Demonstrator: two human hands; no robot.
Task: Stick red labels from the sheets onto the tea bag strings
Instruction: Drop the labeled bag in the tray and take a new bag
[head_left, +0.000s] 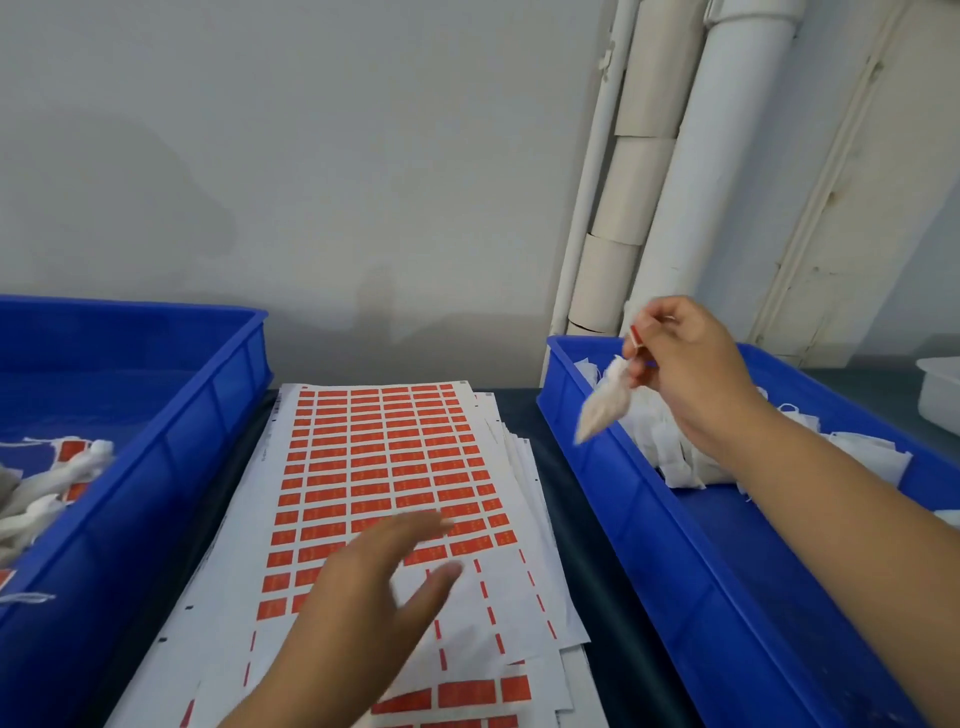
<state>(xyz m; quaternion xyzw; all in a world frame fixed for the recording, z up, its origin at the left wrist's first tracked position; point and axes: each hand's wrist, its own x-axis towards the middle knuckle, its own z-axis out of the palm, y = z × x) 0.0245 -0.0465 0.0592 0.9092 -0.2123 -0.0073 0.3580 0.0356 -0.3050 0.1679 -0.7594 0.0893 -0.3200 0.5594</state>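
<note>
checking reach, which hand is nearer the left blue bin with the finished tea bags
Left. The left hand hovers over the label sheet beside the left blue bin; the right hand is over the opposite bin.

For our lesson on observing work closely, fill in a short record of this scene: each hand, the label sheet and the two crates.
left hand: open, fingers spread over the label sheet
right hand: pinches a tea bag with a red label
label sheet: lower right rows already peeled
left crate: labelled tea bags
right crate: unlabelled tea bags

Blue bins (675, 545) glossy smooth plastic; label sheets (395, 467) matt paper; tea bags (602, 410) white gauzy cloth
</note>
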